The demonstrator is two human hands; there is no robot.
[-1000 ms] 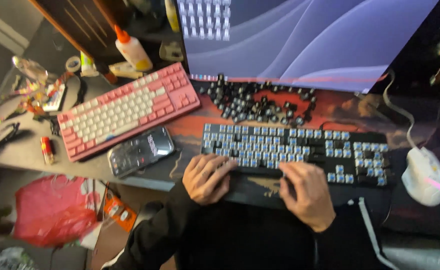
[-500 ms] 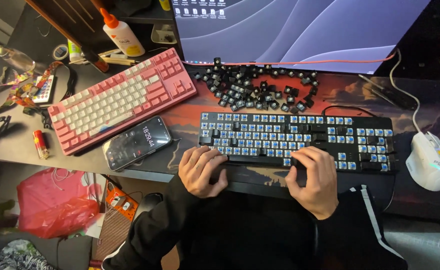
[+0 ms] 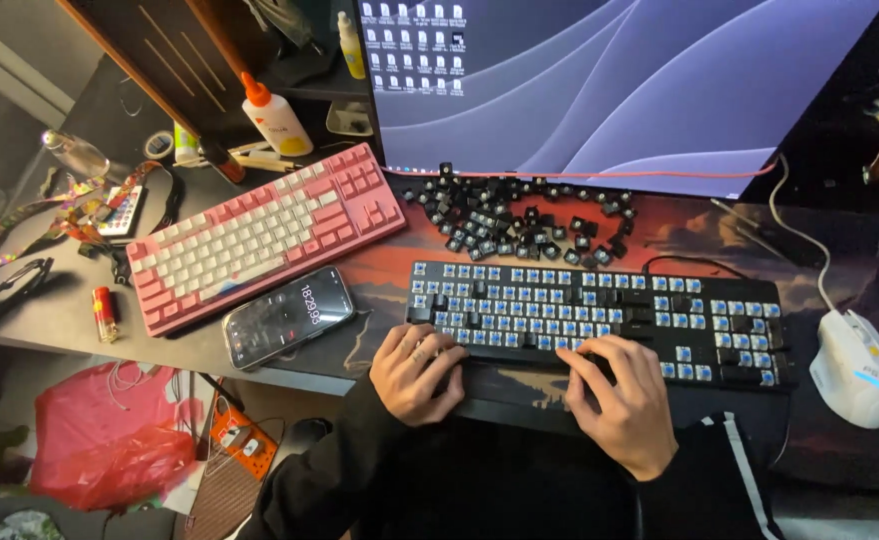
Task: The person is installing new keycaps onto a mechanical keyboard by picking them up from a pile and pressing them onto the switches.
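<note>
The person's left hand [image 3: 417, 372] rests at the near left edge of the black keyboard [image 3: 599, 315], which lies on the red desk mat [image 3: 659, 225] directly in front of the person; its fingers are loosely curled and touch the lowest row near the left corner, and whether they pinch anything cannot be told. The right hand [image 3: 619, 400] lies on the near edge of the same keyboard, toward its middle; its fingers are spread and bent down onto the bottom rows, holding nothing that shows. Most keys of the black keyboard are stripped, so that blue switches stand bare; a few black caps sit along the bottom rows and at the right.

A heap of loose black keycaps [image 3: 519, 215] lies on the mat just behind the keyboard, below the monitor [image 3: 619, 80]; a pink keyboard [image 3: 259, 235] lies tilted to the left, with a phone [image 3: 289, 315] just in front of it, screen lit; a white mouse [image 3: 854, 368] sits at the right, near the black keyboard but apart from it; a glue bottle with an orange tip [image 3: 271, 115] stands behind the pink keyboard; a red lighter [image 3: 105, 313] lies at the desk's left edge.
</note>
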